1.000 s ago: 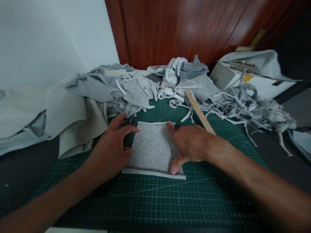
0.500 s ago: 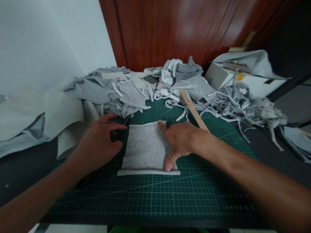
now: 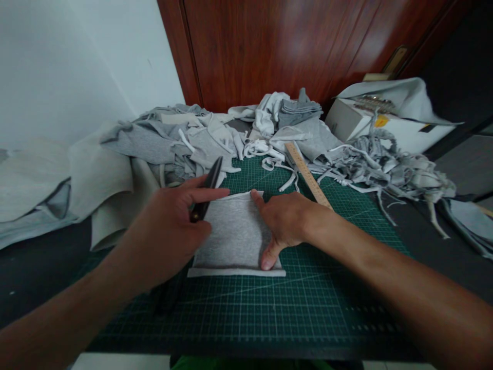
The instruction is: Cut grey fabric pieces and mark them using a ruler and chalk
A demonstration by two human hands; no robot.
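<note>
A pair of dark scissors (image 3: 213, 177) is gripped in my left hand (image 3: 169, 226), raised over the left part of the fabric. The blades point up and away; the handles are mostly hidden by the hand. Below lies a grey piece of knit fabric (image 3: 234, 236), flat on the green cutting mat (image 3: 308, 303), with pale rolled strips along its far and near edges. My right hand (image 3: 283, 221) rests on the fabric's right side. Its index finger touches the far right corner and its thumb presses near the close edge, the two spread wide apart.
A wooden ruler (image 3: 308, 174) lies slantwise beyond my right hand. Grey fabric scraps (image 3: 154, 139) are heaped along the back, with tangled strips (image 3: 385, 164) to the right. A white box (image 3: 350, 121) stands at the back right. Pale cloth (image 3: 100, 174) lies at the left.
My left hand has lifted the scissors from beside the fabric and moved right, partly over the fabric. My right hand stays in the same place.
</note>
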